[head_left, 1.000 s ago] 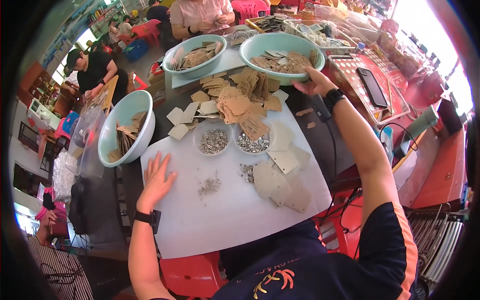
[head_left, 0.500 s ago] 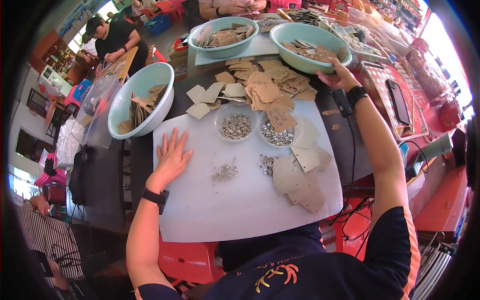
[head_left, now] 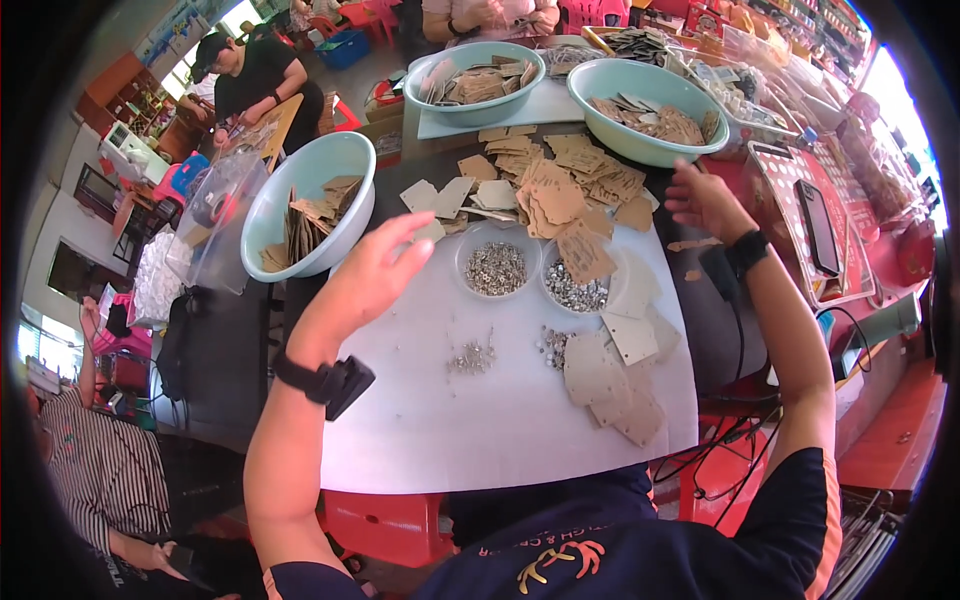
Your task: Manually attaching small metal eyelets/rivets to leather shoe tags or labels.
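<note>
Head view: I see the left hand [head_left: 365, 280] raised above the white sheet [head_left: 420, 430], fingers apart; right hand [head_left: 712, 203] beside a green basin [head_left: 632, 142], contact unclear. Brown cards [head_left: 552, 190] lie heaped behind two bowls [head_left: 497, 233] of metal bits [head_left: 495, 270].

Before you, two bowls [head_left: 497, 230] of parts [head_left: 496, 270] stand on the sheet [head_left: 520, 430]; cards [head_left: 552, 200] lie piled behind them, two basins [head_left: 640, 145] farther back, a third basin [head_left: 340, 235] leftward.

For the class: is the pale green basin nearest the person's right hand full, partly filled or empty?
Partly filled: the basin holds mostly brown cards, while bare inner wall shows above them at the far side.
</note>
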A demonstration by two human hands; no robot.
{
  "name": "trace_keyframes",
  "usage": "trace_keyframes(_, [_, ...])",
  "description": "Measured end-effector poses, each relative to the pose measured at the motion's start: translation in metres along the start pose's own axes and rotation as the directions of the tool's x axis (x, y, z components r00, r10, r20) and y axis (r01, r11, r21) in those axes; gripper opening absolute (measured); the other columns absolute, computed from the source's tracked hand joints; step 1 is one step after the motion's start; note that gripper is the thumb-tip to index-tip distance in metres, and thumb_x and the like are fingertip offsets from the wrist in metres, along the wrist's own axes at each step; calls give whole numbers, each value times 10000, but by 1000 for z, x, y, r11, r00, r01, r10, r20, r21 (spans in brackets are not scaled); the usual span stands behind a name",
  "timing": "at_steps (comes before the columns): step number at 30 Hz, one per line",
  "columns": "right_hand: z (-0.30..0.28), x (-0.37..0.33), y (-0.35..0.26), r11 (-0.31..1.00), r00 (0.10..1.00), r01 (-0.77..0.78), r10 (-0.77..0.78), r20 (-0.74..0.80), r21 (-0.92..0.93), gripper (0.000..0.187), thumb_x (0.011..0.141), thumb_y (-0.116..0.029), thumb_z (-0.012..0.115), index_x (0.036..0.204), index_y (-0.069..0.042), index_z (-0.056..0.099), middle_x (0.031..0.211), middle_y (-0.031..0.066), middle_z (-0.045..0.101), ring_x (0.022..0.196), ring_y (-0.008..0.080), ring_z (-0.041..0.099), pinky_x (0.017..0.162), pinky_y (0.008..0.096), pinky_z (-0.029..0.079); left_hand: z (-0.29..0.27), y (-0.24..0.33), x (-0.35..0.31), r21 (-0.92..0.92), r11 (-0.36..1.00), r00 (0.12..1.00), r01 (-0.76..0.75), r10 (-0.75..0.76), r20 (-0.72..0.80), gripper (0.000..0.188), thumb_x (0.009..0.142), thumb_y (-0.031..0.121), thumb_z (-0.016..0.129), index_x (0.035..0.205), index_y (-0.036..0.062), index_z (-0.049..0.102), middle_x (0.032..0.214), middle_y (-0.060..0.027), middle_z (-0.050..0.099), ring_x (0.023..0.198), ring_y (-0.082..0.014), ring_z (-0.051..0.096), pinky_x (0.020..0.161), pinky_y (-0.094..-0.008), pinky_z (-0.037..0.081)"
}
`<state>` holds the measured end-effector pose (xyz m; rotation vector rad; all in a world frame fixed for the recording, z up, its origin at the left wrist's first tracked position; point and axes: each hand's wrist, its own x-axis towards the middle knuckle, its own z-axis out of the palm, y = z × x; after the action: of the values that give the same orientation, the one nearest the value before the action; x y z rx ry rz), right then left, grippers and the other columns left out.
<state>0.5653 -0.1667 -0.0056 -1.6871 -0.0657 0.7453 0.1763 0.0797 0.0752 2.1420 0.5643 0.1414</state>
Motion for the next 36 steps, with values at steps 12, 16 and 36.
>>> trace_keyframes(12, [18, -9, 45, 420, 791, 544, -544, 278, -726, 330, 843, -289, 633, 1077, -59, 668, 1035, 151, 608, 974, 322, 608, 845, 419, 479, 20, -31, 191, 682, 730, 991, 57, -123, 50, 472, 931, 251, 504, 1300, -42, 494, 1262, -258, 549, 1211, -404, 501, 1016, -444, 410])
trace_keyframes(16, [16, -12, 47, 440, 808, 526, -527, 265, -728, 330, 849, -289, 625, 1089, -63, 642, 1048, 152, 594, 976, 335, 607, 835, 430, 481, 43, -39, 223, 677, 736, 1000, 18, -15, -10, 438, 926, 264, 491, 1231, -48, 514, 1344, -273, 470, 1196, -461, 500, 996, -492, 430])
trace_keyframes(36, [23, -11, 51, 311, 733, 557, -620, 280, -770, 271, 862, -253, 612, 1077, -91, 579, 1077, 142, 564, 980, 359, 603, 791, 458, 502, 32, -70, 282, 456, 791, 875, -409, 199, 441, 410, 981, 332, 460, 1235, 54, 622, 1348, -224, 525, 1293, -363, 455, 1058, -402, 380])
